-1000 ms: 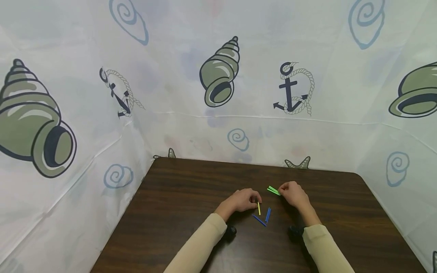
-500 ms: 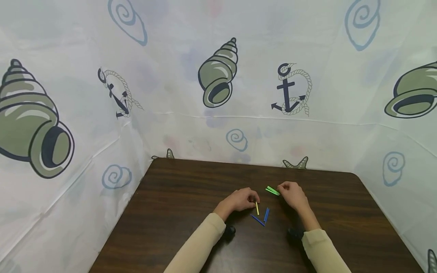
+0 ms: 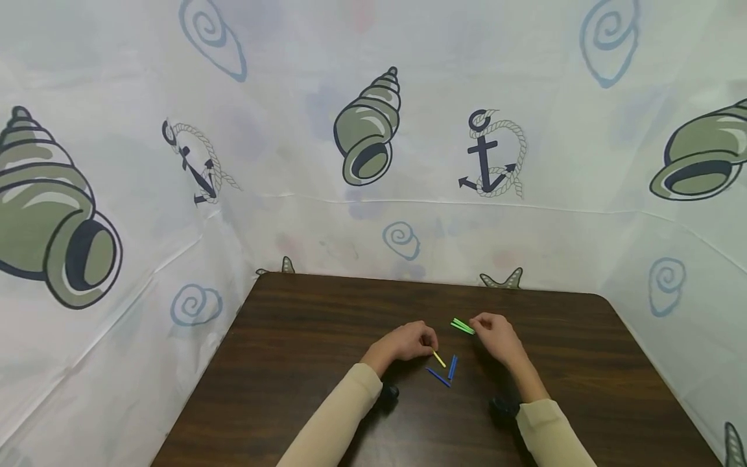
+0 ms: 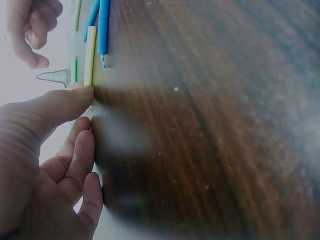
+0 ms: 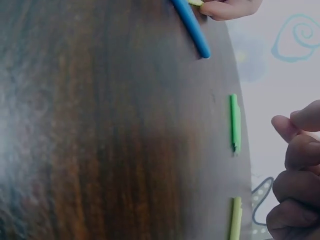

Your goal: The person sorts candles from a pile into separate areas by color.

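1. The left hand (image 3: 407, 342) pinches the upper end of the thin yellow stick (image 3: 439, 359) between thumb and fingers; that stick slants from the fingertips toward 5 o'clock, low over the tabletop.
2. The right hand (image 3: 497, 335) is at 3 o'clock from the green sticks (image 3: 463, 326), its fingers loosely curled, thumb close to the forefinger, a narrow shape that seems to hold nothing (whether a tip brushes the sticks, I cannot tell).
3. The green sticks lie close together at about 1 o'clock from the yellow stick.
4. A lone blue stick (image 3: 438, 377) lies at 6 o'clock from the yellow one; what looks like a blue pair (image 3: 452, 367) lies at 4 o'clock, the near ends of the blues almost meeting.
5. All this is on a dark wood-grain table (image 3: 315, 363), with a white curtain (image 3: 292, 143) of shells and anchors beyond, at 12 o'clock.
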Tool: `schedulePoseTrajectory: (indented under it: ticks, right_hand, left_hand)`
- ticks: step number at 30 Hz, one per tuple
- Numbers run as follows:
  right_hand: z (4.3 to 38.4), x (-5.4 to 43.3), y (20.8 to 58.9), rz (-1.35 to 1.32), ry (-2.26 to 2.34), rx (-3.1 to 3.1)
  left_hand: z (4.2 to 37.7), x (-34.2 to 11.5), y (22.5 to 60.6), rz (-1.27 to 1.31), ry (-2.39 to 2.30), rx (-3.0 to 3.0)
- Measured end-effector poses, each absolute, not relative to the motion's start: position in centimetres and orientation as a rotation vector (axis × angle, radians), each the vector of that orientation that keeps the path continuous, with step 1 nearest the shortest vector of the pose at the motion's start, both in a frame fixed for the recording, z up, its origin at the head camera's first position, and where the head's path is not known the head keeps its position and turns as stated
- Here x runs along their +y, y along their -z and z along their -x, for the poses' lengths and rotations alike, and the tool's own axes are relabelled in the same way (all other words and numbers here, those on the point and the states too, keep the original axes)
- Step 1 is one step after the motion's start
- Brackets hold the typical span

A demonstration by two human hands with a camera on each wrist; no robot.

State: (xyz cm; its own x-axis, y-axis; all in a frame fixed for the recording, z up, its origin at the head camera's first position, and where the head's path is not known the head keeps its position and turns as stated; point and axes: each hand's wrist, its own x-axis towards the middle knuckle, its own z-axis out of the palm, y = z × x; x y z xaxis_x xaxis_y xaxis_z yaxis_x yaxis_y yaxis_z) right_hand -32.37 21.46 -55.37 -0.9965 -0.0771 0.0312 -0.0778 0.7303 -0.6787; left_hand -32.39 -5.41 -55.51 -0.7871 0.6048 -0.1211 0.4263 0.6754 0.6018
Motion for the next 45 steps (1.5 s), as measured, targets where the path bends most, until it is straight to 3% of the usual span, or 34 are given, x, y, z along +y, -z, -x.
schedulePoseTrajectory:
  ticks: [24, 36, 45]
  right_hand:
    - [31.8, 20.5, 55.6, -0.258, -1.207, -2.935]
    - [30.2, 17.2, 55.8, -0.780, -1.202, -3.038]
    - [30.1, 15.9, 56.1, -0.694, -1.077, -3.102]
  left_hand:
    - [32.2, -6.1, 54.9, -0.805, -0.751, 2.597]
    - [32.3, -6.1, 54.9, -0.770, -0.698, 2.633]
    - [32.1, -6.3, 55.1, -0.805, -0.726, 2.651]
